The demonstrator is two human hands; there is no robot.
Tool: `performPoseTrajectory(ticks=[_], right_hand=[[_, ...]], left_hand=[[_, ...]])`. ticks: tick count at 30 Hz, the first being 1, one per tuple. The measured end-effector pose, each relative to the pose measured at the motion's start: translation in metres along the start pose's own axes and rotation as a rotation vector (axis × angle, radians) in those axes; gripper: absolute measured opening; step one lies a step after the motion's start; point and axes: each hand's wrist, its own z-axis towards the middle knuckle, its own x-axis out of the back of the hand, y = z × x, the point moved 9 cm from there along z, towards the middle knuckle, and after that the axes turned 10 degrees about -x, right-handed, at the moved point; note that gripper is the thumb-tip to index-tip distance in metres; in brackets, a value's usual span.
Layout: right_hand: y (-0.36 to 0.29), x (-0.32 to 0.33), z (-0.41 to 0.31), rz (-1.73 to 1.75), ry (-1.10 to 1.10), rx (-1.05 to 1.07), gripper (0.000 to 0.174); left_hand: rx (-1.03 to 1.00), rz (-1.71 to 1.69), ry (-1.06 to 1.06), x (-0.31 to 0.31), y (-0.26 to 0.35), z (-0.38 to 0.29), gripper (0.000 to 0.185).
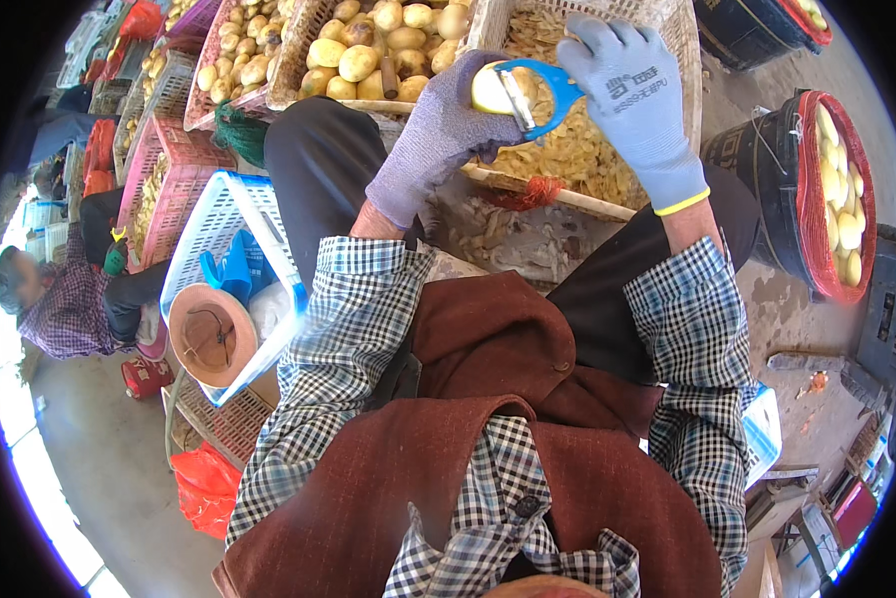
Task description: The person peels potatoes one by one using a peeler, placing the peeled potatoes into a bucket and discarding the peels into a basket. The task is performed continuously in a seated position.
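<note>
My left hand (pixel 455 119), in a purple-grey knitted glove, is closed around a pale, largely peeled potato (pixel 490 90). A blue-handled peeler (pixel 560 93) lies with its metal blade across the potato; my right hand (pixel 627 82), in a light grey coated glove with a yellow cuff edge, grips its handle. Below both hands stands a crate (pixel 597 203) holding a heap of peelings (pixel 593 161). Beside it, to the left, a crate (pixel 287 60) is filled with unpeeled potatoes (pixel 358 63), and a wooden-handled tool (pixel 389 75) rests among them.
Black buckets (pixel 762 187) of peeled potatoes (pixel 844 202) stand on the right. At the left are a blue-and-white basket (pixel 193 179) with a hat (pixel 212 336), a pink crate (pixel 182 149) and red bags (pixel 205 486). A co-worker (pixel 74 299) sits at the far left.
</note>
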Motion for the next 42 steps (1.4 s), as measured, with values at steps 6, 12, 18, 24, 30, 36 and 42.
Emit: performPoseTrajectory(ticks=[6,12,18,24,30,36,42], right_hand=[[0.052,-0.043,-0.026,-0.052,-0.113,-0.191,0.033],[-0.013,0.010,0.007,-0.037,-0.052,0.027,0.011],[0.047,-0.037,-0.018,-0.087,-0.086,-0.112,0.037],[0.009,0.006,-0.002,0.062,0.047,-0.027,0.041],[0.025,-0.004,-0.008,0.088,-0.083,-0.113,0.019],[0.010,0.004,-0.002,0.059,-0.038,-0.028,0.014],[-0.004,0.018,0.013,-0.028,-0.039,-0.001,0.013]], left_hand=[[0.090,-0.284,-0.016,-0.001,-0.019,-0.001,0.055],[0.105,-0.257,-0.048,-0.004,-0.020,0.002,0.051],[0.142,-0.485,-0.046,-0.014,-0.023,-0.001,0.049],[0.165,-0.619,-0.073,-0.018,-0.028,-0.002,0.041],[0.155,-0.633,-0.099,-0.018,-0.023,-0.005,0.041],[0.156,-0.548,-0.102,-0.022,-0.024,0.004,0.050],[0.083,-0.026,-0.027,-0.008,-0.017,0.000,0.058]])
